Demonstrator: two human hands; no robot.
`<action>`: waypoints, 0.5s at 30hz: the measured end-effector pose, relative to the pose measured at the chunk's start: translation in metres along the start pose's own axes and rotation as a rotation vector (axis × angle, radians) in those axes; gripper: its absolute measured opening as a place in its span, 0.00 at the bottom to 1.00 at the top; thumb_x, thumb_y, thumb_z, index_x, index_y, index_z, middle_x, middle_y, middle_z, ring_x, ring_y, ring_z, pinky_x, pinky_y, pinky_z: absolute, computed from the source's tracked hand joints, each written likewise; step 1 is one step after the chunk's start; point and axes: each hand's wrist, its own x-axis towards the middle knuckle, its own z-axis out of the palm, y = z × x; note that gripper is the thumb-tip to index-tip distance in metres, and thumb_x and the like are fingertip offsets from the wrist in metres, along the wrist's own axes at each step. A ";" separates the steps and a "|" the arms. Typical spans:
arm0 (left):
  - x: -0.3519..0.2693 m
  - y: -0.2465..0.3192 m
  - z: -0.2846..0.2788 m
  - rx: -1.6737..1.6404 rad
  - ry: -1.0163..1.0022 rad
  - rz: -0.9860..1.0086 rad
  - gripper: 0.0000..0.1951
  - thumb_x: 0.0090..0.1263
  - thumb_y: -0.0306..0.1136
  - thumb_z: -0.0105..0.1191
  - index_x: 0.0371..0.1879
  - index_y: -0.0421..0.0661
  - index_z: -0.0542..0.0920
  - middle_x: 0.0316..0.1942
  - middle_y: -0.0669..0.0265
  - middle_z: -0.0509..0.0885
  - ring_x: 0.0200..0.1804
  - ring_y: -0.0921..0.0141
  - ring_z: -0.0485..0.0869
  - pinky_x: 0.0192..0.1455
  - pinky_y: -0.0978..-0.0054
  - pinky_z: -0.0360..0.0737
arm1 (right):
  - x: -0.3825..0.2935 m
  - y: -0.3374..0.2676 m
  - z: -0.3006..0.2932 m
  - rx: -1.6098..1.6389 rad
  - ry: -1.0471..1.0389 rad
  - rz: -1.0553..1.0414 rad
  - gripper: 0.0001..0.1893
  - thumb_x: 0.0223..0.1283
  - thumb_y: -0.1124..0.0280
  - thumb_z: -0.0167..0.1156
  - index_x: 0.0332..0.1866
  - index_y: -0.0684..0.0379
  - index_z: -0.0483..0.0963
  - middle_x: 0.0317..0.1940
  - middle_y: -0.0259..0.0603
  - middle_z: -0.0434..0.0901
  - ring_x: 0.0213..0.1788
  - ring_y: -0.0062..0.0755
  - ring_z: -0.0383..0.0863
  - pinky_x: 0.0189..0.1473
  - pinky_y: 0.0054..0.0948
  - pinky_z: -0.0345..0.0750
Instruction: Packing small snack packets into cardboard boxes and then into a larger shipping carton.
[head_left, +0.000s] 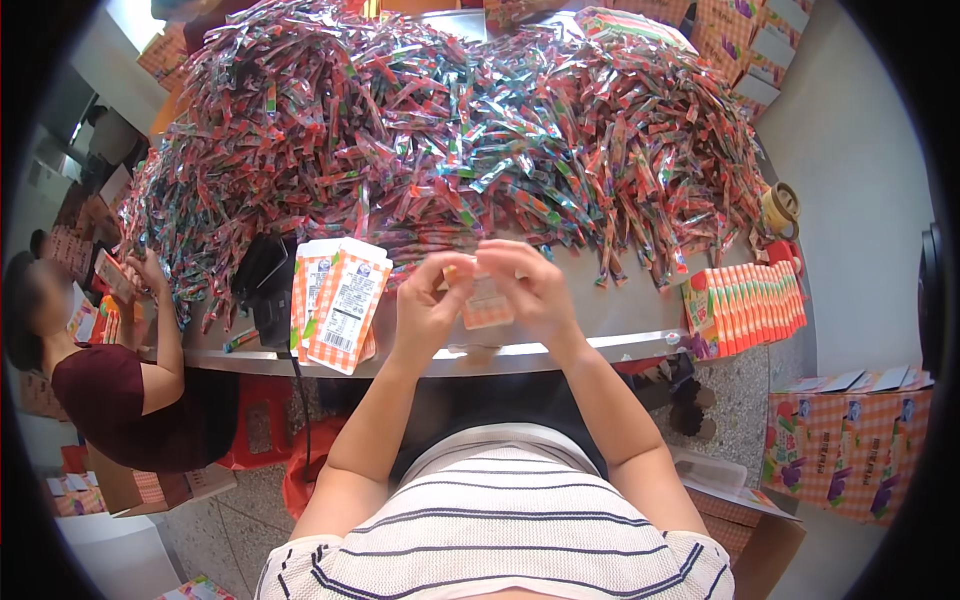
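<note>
My left hand (436, 294) and my right hand (531, 291) meet above the table's front edge, fingers bent around the upper end of a small orange-checked carton (489, 310). The fingers hide its top, and the hands look slightly blurred. Left of my left hand lie several flat printed cartons (349, 307) in an overlapping pile, bearing writing and a barcode. Beyond my hands, a large heap of shiny stick-shaped sachets (450, 142) covers most of the metal table (600, 296).
Filled cartons (750, 307) stand in a row at the table's right edge, beside a tan cup-like container (780, 208). A black device (266, 300) with a cable sits left. A co-worker (112, 390) holds a carton at far left. Large boxes (844, 442) stand at right.
</note>
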 end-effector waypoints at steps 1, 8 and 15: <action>0.002 -0.001 0.000 -0.001 -0.004 -0.004 0.07 0.63 0.26 0.53 0.39 0.41 0.76 0.37 0.69 0.79 0.39 0.79 0.77 0.37 0.85 0.75 | 0.004 -0.002 0.000 -0.012 0.028 0.102 0.08 0.58 0.73 0.56 0.41 0.63 0.74 0.40 0.38 0.77 0.40 0.24 0.77 0.41 0.21 0.74; 0.003 -0.003 -0.005 -0.131 -0.006 -0.096 0.04 0.65 0.29 0.51 0.34 0.42 0.76 0.37 0.63 0.82 0.35 0.79 0.80 0.31 0.85 0.79 | 0.008 0.004 -0.012 0.259 -0.052 0.283 0.05 0.56 0.73 0.59 0.32 0.60 0.69 0.31 0.34 0.77 0.30 0.14 0.75 0.26 0.13 0.72; -0.001 -0.006 -0.005 -0.083 -0.081 -0.071 0.05 0.65 0.29 0.51 0.35 0.42 0.76 0.37 0.63 0.82 0.35 0.78 0.80 0.30 0.85 0.78 | 0.016 -0.001 -0.026 0.034 -0.152 0.228 0.05 0.55 0.75 0.59 0.31 0.62 0.70 0.29 0.33 0.77 0.30 0.14 0.75 0.27 0.14 0.72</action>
